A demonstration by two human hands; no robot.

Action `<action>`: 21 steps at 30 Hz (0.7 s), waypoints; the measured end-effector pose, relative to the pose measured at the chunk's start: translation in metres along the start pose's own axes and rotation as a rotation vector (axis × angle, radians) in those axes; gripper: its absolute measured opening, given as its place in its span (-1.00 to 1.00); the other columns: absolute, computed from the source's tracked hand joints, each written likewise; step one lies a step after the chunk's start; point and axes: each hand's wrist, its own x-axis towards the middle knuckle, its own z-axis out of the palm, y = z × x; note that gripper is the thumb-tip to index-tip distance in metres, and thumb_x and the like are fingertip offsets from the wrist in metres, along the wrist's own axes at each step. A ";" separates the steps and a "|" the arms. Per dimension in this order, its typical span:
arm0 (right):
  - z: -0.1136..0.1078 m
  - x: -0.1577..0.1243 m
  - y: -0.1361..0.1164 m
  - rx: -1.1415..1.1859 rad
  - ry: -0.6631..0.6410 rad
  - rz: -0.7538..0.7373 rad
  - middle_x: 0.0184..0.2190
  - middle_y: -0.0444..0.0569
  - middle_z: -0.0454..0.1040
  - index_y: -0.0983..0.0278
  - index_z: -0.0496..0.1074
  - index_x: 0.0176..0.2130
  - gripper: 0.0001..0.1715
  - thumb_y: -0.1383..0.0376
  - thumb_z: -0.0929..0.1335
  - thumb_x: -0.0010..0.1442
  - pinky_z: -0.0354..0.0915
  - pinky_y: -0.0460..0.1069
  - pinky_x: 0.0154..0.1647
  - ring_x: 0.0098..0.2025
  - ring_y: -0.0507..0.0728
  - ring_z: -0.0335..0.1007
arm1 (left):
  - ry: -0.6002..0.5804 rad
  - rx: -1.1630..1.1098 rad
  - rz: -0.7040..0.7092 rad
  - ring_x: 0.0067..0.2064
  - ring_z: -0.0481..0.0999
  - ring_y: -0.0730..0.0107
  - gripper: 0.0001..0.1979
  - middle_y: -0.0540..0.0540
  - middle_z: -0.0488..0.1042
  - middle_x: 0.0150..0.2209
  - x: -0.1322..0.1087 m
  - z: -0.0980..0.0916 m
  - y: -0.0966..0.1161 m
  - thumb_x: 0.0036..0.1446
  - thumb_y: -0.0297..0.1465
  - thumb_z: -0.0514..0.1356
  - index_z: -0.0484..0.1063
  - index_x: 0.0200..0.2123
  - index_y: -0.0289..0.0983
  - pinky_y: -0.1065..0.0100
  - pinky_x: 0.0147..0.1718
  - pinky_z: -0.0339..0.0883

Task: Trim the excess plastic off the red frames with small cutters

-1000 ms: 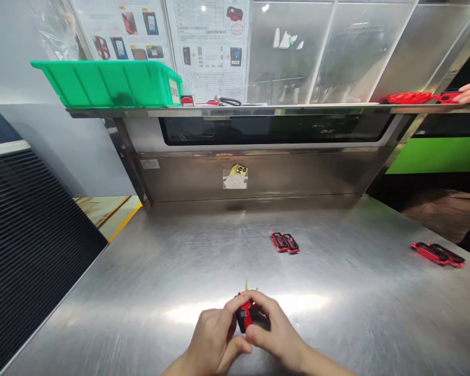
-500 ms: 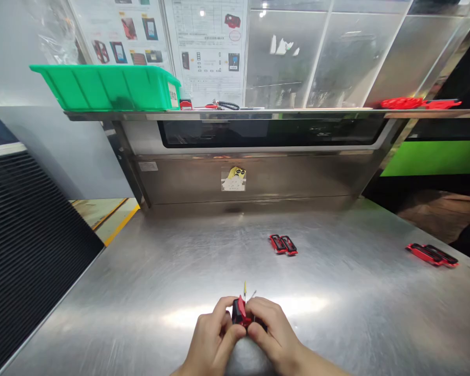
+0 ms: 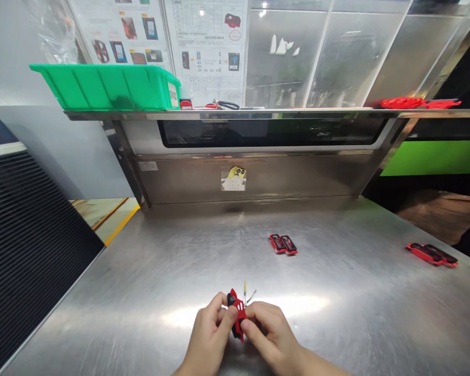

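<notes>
Near the table's front edge, my left hand [image 3: 207, 331] pinches a small red and black plastic case [image 3: 239, 309] between thumb and fingers. My right hand [image 3: 272, 334] has its thumb and bent index finger on the near right side of the same case. A slim tool with thin tips [image 3: 245, 293], one yellow and one silvery, sticks up beyond the right fingers. Its lower end is hidden, and I cannot make out its kind.
Two red and black frames [image 3: 283, 244] lie mid-table, and two more [image 3: 432, 254] near the right edge. A green bin [image 3: 109, 87], a black cord [image 3: 227, 105] and red parts [image 3: 419, 103] sit on the raised shelf [image 3: 297, 114]. A ribbed black panel [image 3: 35, 230] borders the left.
The case has been turned in my hands, so its slotted red face now shows and its top end leans left. My left thumb has shifted up onto it.
</notes>
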 end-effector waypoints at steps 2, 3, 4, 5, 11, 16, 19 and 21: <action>-0.001 0.000 0.001 0.028 -0.014 0.019 -0.53 -0.09 0.35 0.32 0.34 -0.40 -0.58 0.15 0.16 0.38 0.12 -0.13 -0.43 -0.50 0.01 0.23 | -0.004 -0.021 -0.030 -0.65 0.04 0.58 -0.48 0.11 0.14 -0.68 0.003 0.000 -0.001 0.08 0.09 0.05 0.20 -0.52 -0.27 0.50 -0.64 -0.05; -0.001 0.000 0.000 0.043 -0.024 0.023 -0.52 -0.09 0.37 0.32 0.35 -0.38 -0.58 0.14 0.15 0.38 0.13 -0.13 -0.42 -0.48 0.02 0.24 | -0.003 -0.036 -0.055 -0.66 0.03 0.59 -0.47 0.11 0.13 -0.69 0.004 0.001 -0.001 0.07 0.11 0.05 0.20 -0.53 -0.27 0.49 -0.67 -0.08; -0.002 0.000 0.000 0.057 -0.035 0.021 -0.50 -0.08 0.38 0.32 0.36 -0.36 -0.58 0.14 0.15 0.38 0.14 -0.13 -0.40 -0.47 0.02 0.26 | -0.001 -0.055 -0.082 -0.67 0.02 0.59 -0.46 0.10 0.14 -0.69 0.004 0.001 -0.001 0.05 0.12 0.04 0.20 -0.54 -0.28 0.49 -0.69 -0.10; -0.002 0.000 -0.001 0.066 -0.042 0.012 -0.49 -0.07 0.40 0.31 0.38 -0.34 -0.59 0.15 0.14 0.39 0.15 -0.13 -0.39 -0.46 0.02 0.27 | 0.005 -0.075 -0.105 -0.67 0.02 0.59 -0.44 0.10 0.15 -0.69 0.005 0.001 -0.001 0.04 0.14 0.04 0.20 -0.55 -0.28 0.49 -0.70 -0.11; -0.003 0.002 -0.005 0.041 -0.066 -0.088 -0.48 -0.04 0.40 0.31 0.42 -0.27 -0.58 0.14 0.14 0.38 0.14 -0.10 -0.41 -0.47 0.05 0.25 | 0.024 -0.140 -0.151 -0.68 0.01 0.60 -0.41 0.12 0.06 -0.71 0.003 0.002 0.000 -0.04 0.18 0.08 0.16 -0.59 -0.27 0.50 -0.72 -0.12; 0.000 0.002 -0.001 -0.033 -0.038 -0.179 -0.62 -0.12 0.29 0.32 0.44 -0.32 -0.58 0.07 0.23 0.34 0.06 -0.11 -0.52 -0.58 0.01 0.14 | 0.019 -0.129 -0.184 -0.67 0.02 0.59 -0.43 0.09 0.12 -0.66 0.005 0.002 -0.004 0.00 0.16 0.05 0.16 -0.58 -0.27 0.50 -0.73 -0.15; 0.002 0.002 -0.002 -0.101 -0.021 -0.236 -0.65 -0.13 0.27 0.31 0.43 -0.41 -0.59 0.18 0.21 0.37 0.03 -0.10 -0.54 -0.60 0.00 0.11 | 0.031 -0.123 -0.154 -0.67 0.00 0.58 -0.43 0.12 0.05 -0.68 0.006 0.001 -0.005 0.00 0.17 0.04 0.13 -0.59 -0.25 0.50 -0.72 -0.13; 0.002 0.001 -0.003 -0.126 -0.008 -0.215 -0.67 -0.13 0.21 0.33 0.40 -0.50 -0.53 0.21 0.19 0.37 0.01 -0.09 -0.56 -0.61 0.00 0.08 | 0.041 -0.075 -0.145 -0.68 -0.01 0.57 -0.43 0.13 0.05 -0.70 0.004 0.001 -0.004 0.03 0.17 -0.01 0.15 -0.56 -0.24 0.48 -0.70 -0.09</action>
